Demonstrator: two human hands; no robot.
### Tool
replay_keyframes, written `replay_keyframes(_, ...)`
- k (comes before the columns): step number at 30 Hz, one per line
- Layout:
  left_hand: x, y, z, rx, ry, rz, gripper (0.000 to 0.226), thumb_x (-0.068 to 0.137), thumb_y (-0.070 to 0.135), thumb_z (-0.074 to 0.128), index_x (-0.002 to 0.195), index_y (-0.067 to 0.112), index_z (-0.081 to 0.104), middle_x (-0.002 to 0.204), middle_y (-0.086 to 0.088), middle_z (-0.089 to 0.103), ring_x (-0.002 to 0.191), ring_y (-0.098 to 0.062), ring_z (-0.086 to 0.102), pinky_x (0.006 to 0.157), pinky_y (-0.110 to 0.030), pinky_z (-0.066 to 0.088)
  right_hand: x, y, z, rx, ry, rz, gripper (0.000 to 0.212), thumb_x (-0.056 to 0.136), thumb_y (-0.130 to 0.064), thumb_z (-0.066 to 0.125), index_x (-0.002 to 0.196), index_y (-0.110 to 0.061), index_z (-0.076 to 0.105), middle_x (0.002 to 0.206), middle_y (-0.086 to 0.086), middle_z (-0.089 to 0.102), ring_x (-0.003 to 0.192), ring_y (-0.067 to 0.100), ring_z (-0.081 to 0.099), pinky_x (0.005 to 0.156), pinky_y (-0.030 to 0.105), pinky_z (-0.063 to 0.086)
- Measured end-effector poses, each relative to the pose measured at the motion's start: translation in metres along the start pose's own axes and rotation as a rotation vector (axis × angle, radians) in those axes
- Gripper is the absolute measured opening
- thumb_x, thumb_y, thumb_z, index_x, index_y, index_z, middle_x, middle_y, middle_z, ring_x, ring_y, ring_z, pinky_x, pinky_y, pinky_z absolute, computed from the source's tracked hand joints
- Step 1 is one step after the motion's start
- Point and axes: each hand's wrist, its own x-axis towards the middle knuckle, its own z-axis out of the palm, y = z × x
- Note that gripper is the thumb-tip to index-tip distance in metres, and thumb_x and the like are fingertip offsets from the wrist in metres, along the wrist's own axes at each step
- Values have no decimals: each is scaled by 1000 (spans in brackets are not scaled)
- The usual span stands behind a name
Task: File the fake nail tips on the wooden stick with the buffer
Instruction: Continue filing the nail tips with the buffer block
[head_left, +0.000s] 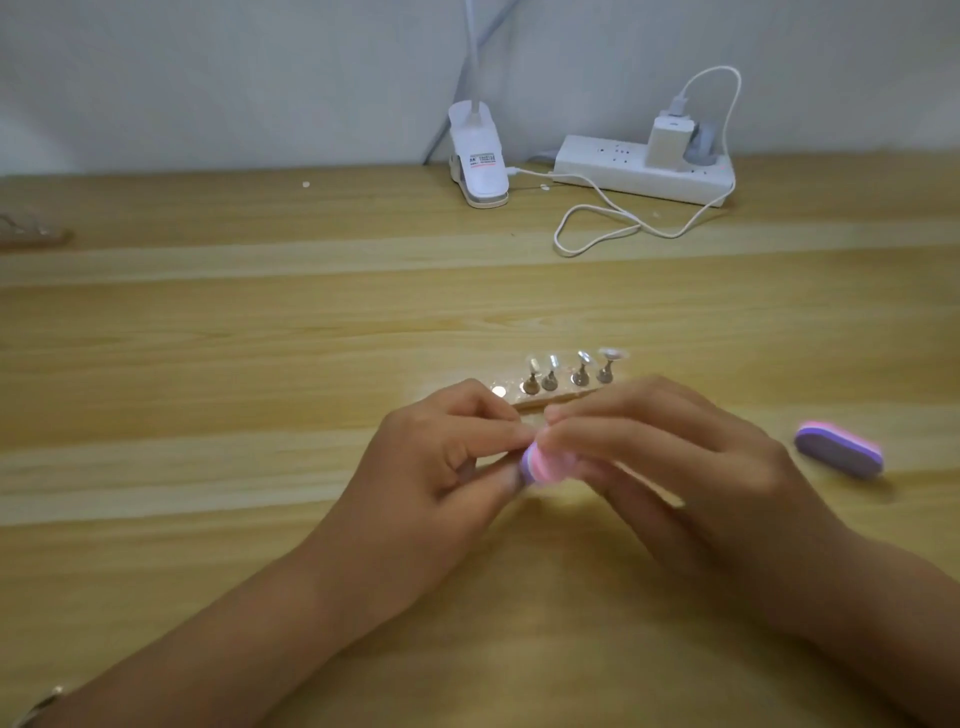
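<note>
A pink and purple buffer (543, 464) sits between my two hands, just above the table. My right hand (670, 457) grips it with curled fingers. My left hand (447, 452) pinches something small against the buffer's left end; what it holds is hidden by the fingers. Right behind the hands lies the wooden stick (550, 397), carrying several metal stands with clear fake nail tips (571, 366) on top. One round spot on the stick's left part shines with no stand on it.
A second purple and pink buffer (840, 450) lies on the wooden table (260, 364) to the right. At the back stand a white clip lamp (478, 161), a white power strip (644, 169) with a charger, and a looping white cable (602, 223).
</note>
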Motion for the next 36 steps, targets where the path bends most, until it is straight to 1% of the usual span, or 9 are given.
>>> replay_keyframes(3, 0, 2, 0, 4, 5, -9, 14, 87, 19, 68, 94, 28, 78, 82, 8, 59, 51, 3, 43, 56, -8, 29, 1, 5, -4, -32, 20, 49, 15, 94, -3, 66, 106, -3, 75, 107, 7, 70, 97, 22, 67, 87, 33, 52)
replay_keyframes(8, 0, 4, -1, 80, 6, 34, 20, 86, 13, 68, 89, 32, 74, 83, 8, 57, 59, 14, 48, 59, -2, 29, 1, 3, -1, -30, -23, -42, 17, 93, 0, 65, 107, -1, 75, 108, 8, 70, 101, 23, 67, 91, 30, 51)
replay_keyframes(13, 0, 0, 0, 68, -1, 16, 12, 86, 20, 68, 89, 27, 77, 82, 8, 58, 60, 9, 50, 59, -5, 29, 1, 7, -1, -30, -53, -106, 18, 91, 3, 66, 107, 1, 74, 108, 12, 70, 103, 24, 67, 92, 29, 51)
replay_keyframes(17, 1, -1, 0, 26, 7, 9, 17, 86, 25, 68, 93, 39, 73, 82, 9, 59, 64, 3, 53, 60, -9, 34, 4, 12, -4, -35, -44, -98, 21, 89, 6, 66, 108, 2, 73, 108, 12, 70, 99, 25, 66, 88, 34, 53)
replay_keyframes(19, 1, -1, 1, -22, 14, -10, 20, 85, 25, 69, 92, 43, 73, 82, 9, 60, 61, -5, 56, 57, -20, 39, 4, 13, -6, -39, -26, -110, 23, 87, 7, 66, 109, 3, 73, 108, 12, 71, 100, 26, 68, 89, 34, 53)
replay_keyframes(21, 1, -2, -1, -140, 32, -44, 19, 83, 28, 69, 96, 39, 76, 85, 7, 63, 61, -37, 58, 55, -39, 43, 3, 8, -3, -33, -12, -161, 28, 83, 10, 68, 109, 2, 73, 111, 12, 71, 105, 25, 67, 94, 31, 52)
replay_keyframes(22, 0, -2, -2, -190, 45, -53, 20, 83, 31, 68, 100, 37, 76, 86, 6, 64, 61, -44, 57, 54, -47, 44, 3, 7, -2, -28, -3, -169, 29, 83, 10, 69, 110, 2, 73, 111, 11, 71, 106, 25, 67, 94, 31, 52)
replay_keyframes(24, 0, -2, -2, -246, 55, -62, 21, 82, 35, 66, 100, 32, 77, 84, 5, 65, 61, -49, 57, 54, -56, 44, 4, 8, -5, -23, 29, -139, 26, 85, 7, 69, 110, 1, 72, 109, 10, 71, 105, 24, 68, 91, 33, 53)
replay_keyframes(36, 2, 0, -1, -278, 9, -90, 21, 82, 37, 64, 98, 33, 77, 89, -2, 65, 61, -50, 55, 55, -55, 42, 4, 5, 0, -29, 34, -138, 26, 85, 9, 69, 109, 1, 73, 109, 11, 71, 104, 24, 66, 92, 32, 52)
